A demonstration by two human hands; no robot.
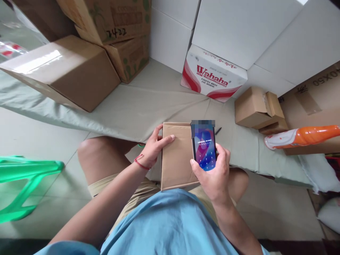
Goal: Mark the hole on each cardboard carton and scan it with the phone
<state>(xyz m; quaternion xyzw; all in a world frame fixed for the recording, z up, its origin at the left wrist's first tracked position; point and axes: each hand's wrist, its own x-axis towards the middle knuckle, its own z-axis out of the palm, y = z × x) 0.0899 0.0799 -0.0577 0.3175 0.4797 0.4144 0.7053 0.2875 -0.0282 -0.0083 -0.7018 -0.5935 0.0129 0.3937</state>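
My left hand (156, 145) grips the left edge of a flat brown cardboard box (176, 159), thumb on top and the other fingers at its side and underneath. The box rests over my lap, against my blue shirt. In my right hand (214, 170) is a smartphone (205, 145), held upright with its lit screen facing me. A number keypad and a row of small circles show on the screen; its top is blurred out. The phone overlaps the right edge of the box. A dark pen (218, 131) lies on the cloth just beyond the phone.
A low surface under a pale green cloth (148, 97) runs ahead of me. On it stand large cartons (85, 78) at left, a Wahaha water box (212, 76), small boxes (255, 108) and an orange-and-white bottle (302, 136) at right. A green plastic stool (26, 166) is at left.
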